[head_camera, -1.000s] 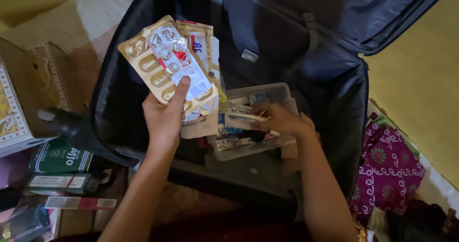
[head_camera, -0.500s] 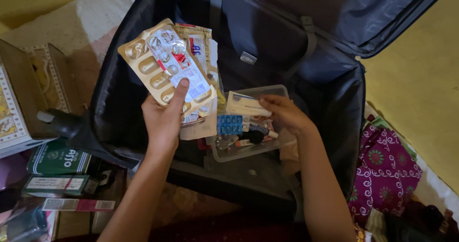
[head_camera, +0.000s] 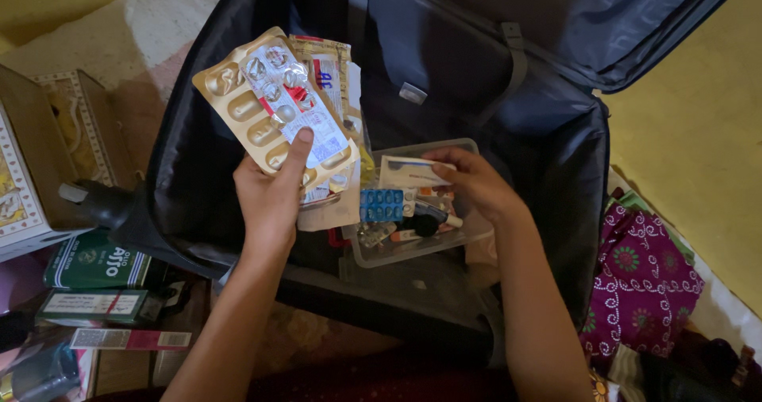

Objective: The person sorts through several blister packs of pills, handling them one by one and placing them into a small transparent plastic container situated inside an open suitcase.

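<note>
I am holding a fanned stack of blister packs (head_camera: 274,104) in my left hand (head_camera: 270,203), raised over the open suitcase (head_camera: 444,76). The thumb is pressing on the front of the top strip and the fingers are closing behind, so that hand is clamped shut on the stack. My right hand (head_camera: 472,184) is pinching a small white card (head_camera: 409,172) by its right end, just above the clear tub (head_camera: 440,247) that is sitting in the suitcase.

I am judging the packs to be very light and thin, stiff along their length but easy to bend or crease. The foil backs look slick, so the strips could be sliding over one another; gripping the whole fan low, near where the edges overlap, is keeping them together. The bubbles are fragile, so I am pressing on flat margins, not on the pockets.

The card looks like light paperboard, and an edge pinch between thumb and fingertips is enough. In the tub, a blue strip (head_camera: 382,205) and other small items are lying loose. Boxes (head_camera: 95,279) are lying to the left of the suitcase, and a purple cloth (head_camera: 643,275) to the right.
</note>
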